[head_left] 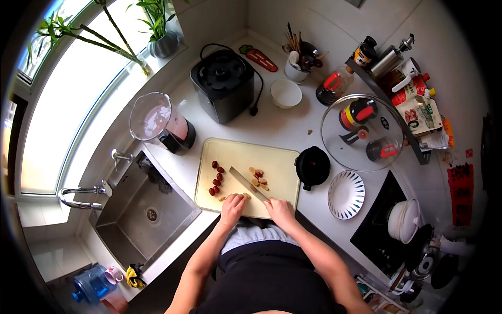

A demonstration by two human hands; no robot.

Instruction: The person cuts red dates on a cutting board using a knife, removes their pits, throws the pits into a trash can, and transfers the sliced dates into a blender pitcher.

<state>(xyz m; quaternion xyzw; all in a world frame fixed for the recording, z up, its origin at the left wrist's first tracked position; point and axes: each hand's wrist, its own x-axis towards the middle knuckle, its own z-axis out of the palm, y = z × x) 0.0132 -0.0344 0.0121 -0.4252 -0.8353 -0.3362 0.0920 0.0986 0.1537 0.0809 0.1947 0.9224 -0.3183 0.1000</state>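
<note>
A pale cutting board lies on the counter in front of me. My right hand grips a kitchen knife, whose blade slants away to the left across the board. Fingers bent, my left hand rests at the board's near edge; what they hold, if anything, is too small to make out. Light-coloured pieces lie by its fingertips. Several whole red dates form a line on the board's left side. Right of the blade is a small heap of cut date pieces.
Left of the board are a sink and a blender jug. Behind it stand a black appliance and a white bowl. To the right are a black container, a patterned plate, a glass lid and a cooktop.
</note>
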